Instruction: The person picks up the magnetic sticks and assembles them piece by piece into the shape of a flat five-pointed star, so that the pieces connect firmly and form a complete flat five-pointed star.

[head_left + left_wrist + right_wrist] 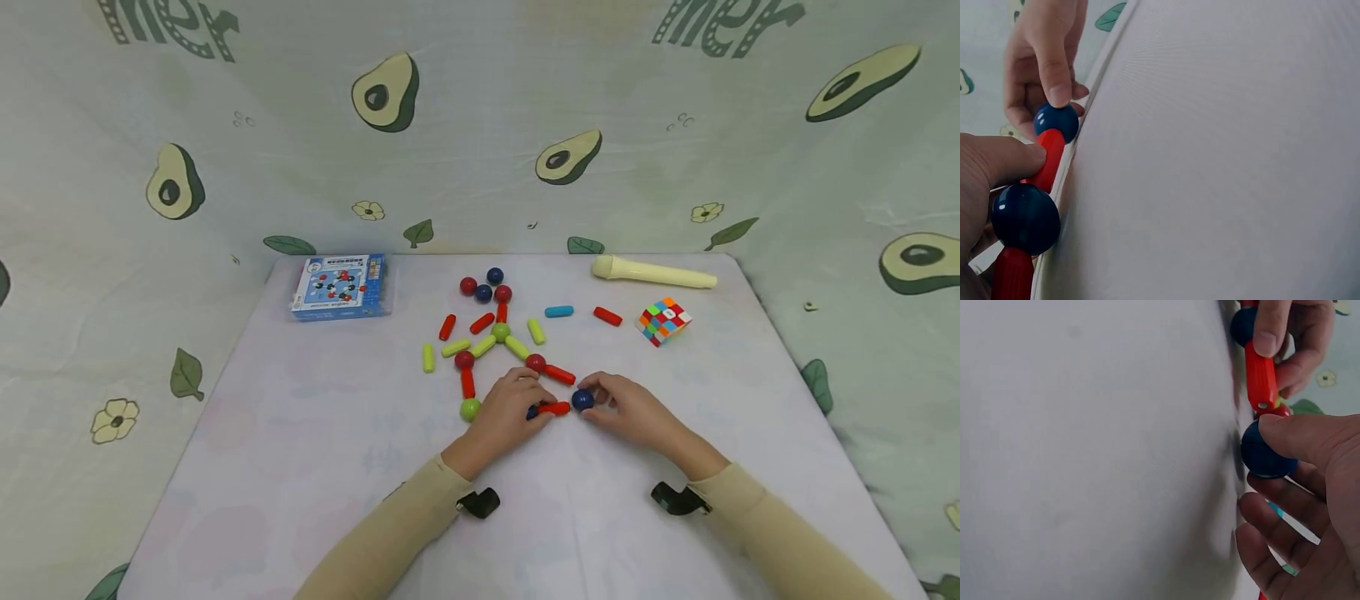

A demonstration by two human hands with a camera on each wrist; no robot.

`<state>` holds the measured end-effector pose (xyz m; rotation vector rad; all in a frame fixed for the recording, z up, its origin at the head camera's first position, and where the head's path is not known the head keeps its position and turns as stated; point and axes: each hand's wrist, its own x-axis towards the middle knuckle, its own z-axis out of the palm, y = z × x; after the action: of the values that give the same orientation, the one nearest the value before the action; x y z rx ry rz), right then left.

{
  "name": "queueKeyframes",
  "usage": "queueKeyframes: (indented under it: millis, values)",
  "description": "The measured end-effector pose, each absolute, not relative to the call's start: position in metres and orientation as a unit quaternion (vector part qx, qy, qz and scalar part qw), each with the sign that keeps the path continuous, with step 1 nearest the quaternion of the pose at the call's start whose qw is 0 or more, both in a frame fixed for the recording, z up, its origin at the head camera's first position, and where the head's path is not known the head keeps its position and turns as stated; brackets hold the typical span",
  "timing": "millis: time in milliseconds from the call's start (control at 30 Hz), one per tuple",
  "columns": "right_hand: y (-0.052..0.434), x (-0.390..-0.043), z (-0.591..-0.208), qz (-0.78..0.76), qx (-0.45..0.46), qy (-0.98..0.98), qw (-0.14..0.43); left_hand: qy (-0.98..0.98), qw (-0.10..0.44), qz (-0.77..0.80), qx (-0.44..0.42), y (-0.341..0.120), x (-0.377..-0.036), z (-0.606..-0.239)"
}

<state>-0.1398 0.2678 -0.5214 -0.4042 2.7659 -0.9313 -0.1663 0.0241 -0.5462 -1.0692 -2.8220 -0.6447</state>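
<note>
Hands (517,408) on red rod (556,408) — blue balls (582,400)

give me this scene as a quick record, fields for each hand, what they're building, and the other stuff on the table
left hand: pinches red rod beside a dark blue ball
right hand: grips blue ball at the rod's end
build: flat rod-and-ball figure of red, yellow-green and blue pieces
loose balls: cluster of four behind the figure
other items: blue box, cream cylinder, puzzle cube
surface: white table
</note>
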Motion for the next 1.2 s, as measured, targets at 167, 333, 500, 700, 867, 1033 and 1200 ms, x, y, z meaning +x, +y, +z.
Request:
queueKeyframes:
  millis: [167, 333, 500, 700, 867, 1033, 1200]
  values:
    - [0.264, -0.135, -0.531, -0.339, -0.144, 0.926, 0.077, -0.912, 0.021, -0.207, -0.354, 0.024, -0.168, -0.544]
    - [0.264, -0.133, -0.533, -0.351, -0.132, 0.925, 0.066, -0.912, 0.004, -0.186, -0.365, 0.024, -0.175, -0.527]
    - [0.262, -0.133, -0.534, -0.361, -0.109, 0.923, 0.072, -0.917, -0.008, -0.138, -0.375, 0.030, -0.194, -0.511]
    - [0.259, -0.133, -0.536, -0.377, -0.096, 0.917, 0.081, -0.908, -0.059, -0.091, -0.405, 0.042, -0.223, -0.509]
    - [0.259, -0.132, -0.539, -0.385, -0.096, 0.914, 0.079, -0.893, -0.118, -0.106, -0.421, 0.045, -0.237, -0.511]
    - [0.259, -0.132, -0.539, -0.380, -0.102, 0.917, 0.072, -0.884, -0.125, -0.100, -0.439, 0.046, -0.241, -0.513]
    - [0.260, -0.131, -0.536, -0.372, -0.102, 0.921, 0.061, -0.880, -0.132, -0.119, -0.441, 0.046, -0.242, -0.513]
